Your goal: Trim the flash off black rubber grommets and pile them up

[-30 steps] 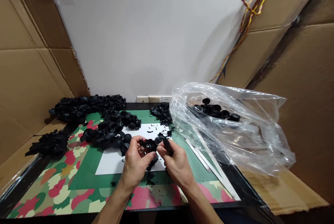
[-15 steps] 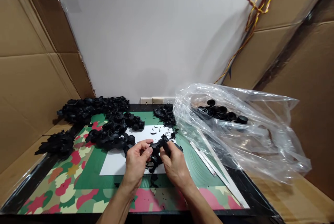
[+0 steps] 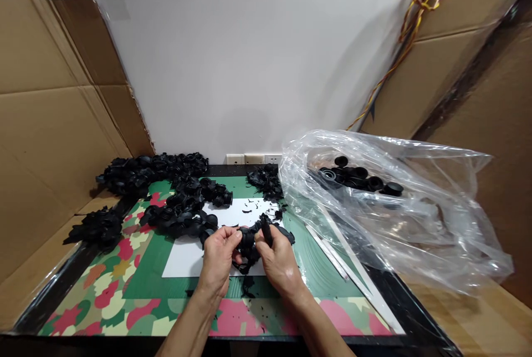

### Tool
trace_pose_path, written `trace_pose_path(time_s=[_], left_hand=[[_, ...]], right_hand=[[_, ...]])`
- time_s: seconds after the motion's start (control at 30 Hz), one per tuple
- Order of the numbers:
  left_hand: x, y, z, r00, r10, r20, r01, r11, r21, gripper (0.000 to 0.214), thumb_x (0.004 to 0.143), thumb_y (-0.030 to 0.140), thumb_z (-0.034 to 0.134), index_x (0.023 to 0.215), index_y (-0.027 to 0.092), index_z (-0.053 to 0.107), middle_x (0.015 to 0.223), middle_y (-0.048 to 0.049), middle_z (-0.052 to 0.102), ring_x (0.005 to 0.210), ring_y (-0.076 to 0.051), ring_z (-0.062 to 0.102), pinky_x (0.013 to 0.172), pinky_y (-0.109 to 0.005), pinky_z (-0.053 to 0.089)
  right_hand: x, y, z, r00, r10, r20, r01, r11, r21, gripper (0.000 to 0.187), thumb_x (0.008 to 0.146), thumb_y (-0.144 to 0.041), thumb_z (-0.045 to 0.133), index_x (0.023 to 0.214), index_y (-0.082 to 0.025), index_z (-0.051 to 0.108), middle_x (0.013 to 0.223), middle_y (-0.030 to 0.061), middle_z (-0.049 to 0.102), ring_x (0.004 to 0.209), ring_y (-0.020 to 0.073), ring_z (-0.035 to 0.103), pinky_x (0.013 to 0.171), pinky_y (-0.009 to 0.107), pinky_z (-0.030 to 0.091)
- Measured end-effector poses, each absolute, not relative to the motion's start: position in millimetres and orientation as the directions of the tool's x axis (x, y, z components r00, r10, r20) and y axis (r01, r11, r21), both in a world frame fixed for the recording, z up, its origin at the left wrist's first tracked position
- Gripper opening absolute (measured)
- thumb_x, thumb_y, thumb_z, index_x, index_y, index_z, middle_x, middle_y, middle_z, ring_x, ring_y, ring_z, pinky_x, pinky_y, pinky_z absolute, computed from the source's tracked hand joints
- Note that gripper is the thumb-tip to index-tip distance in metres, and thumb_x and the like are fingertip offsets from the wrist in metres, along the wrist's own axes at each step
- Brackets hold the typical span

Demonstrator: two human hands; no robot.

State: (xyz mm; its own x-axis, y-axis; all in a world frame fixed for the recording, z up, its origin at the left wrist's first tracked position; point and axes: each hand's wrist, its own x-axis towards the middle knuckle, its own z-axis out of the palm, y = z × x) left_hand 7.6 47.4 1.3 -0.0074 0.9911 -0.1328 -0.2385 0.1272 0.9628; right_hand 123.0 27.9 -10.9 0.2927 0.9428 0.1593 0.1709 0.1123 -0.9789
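My left hand (image 3: 219, 249) pinches a ribbed black rubber part (image 3: 246, 239) between thumb and fingers, over the white sheet (image 3: 183, 260). Close against the part's right side, my right hand (image 3: 277, 254) is closed round a dark, slim tool (image 3: 266, 230) whose upper end sticks up past the thumb. The tool's working end is hidden, so I cannot tell its kind. Black trimmings (image 3: 248, 285) lie just below the hands, and more dark pieces sit behind my right fingers.
Heaps of black rubber parts (image 3: 178, 221) stand at the left and back, with shredded scraps (image 3: 266, 179) near the wall sockets (image 3: 253, 159). A clear plastic bag (image 3: 415, 235) holding round black parts (image 3: 361, 177) lies at the right, beside white strips (image 3: 357, 285). Cardboard walls (image 3: 62, 113) flank the table.
The ribbed part now shows more plainly between my hands, its side turned towards me. The whole view has shifted slightly; both hands keep their grips.
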Motion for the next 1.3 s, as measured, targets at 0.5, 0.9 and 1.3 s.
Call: trace_pose_path(time_s=[0.5, 0.9, 1.3], left_hand=[[5.0, 44.5, 9.4, 0.132, 0.986, -0.104, -0.216, 0.131, 0.967, 0.039, 0.052, 0.027, 0.084, 0.083, 0.012, 0.066, 0.065, 0.0, 0.064, 0.052, -0.009, 0.055, 0.05, -0.02, 0.046], [-9.5, 43.3, 12.9, 0.209, 0.957, -0.199, -0.444, 0.275, 0.853, 0.046, 0.062, 0.027, 0.081, 0.102, 0.016, 0.061, 0.074, -0.001, 0.066, 0.057, -0.014, 0.062, 0.046, -0.023, 0.052], [-6.8, 27.6, 4.9, 0.17, 0.975, -0.144, -0.433, 0.205, 0.878, 0.033, 0.06, 0.025, 0.083, 0.089, 0.012, 0.071, 0.076, -0.0035, 0.066, 0.063, -0.011, 0.059, 0.056, -0.019, 0.05]], right_hand=[[119.8, 21.2, -14.3, 0.277, 0.94, 0.201, 0.081, 0.186, -0.979, 0.022, 0.079, -0.038, 0.05, 0.067, -0.021, 0.045, 0.056, -0.0043, 0.043, 0.051, 0.0111, 0.038, 0.044, 0.022, 0.034], [132.8, 21.8, -13.1, 0.201, 0.968, 0.147, -0.064, 0.162, -0.985, 0.036, 0.081, -0.051, 0.056, 0.08, -0.015, 0.06, 0.063, 0.001, 0.058, 0.05, 0.0117, 0.046, 0.046, 0.024, 0.038], [112.4, 14.5, -9.4, 0.118, 0.809, 0.575, 0.477, 0.462, -0.748, 0.019, 0.085, -0.017, 0.048, 0.067, -0.02, 0.052, 0.067, 0.0014, 0.057, 0.058, 0.0135, 0.055, 0.054, 0.022, 0.042]])
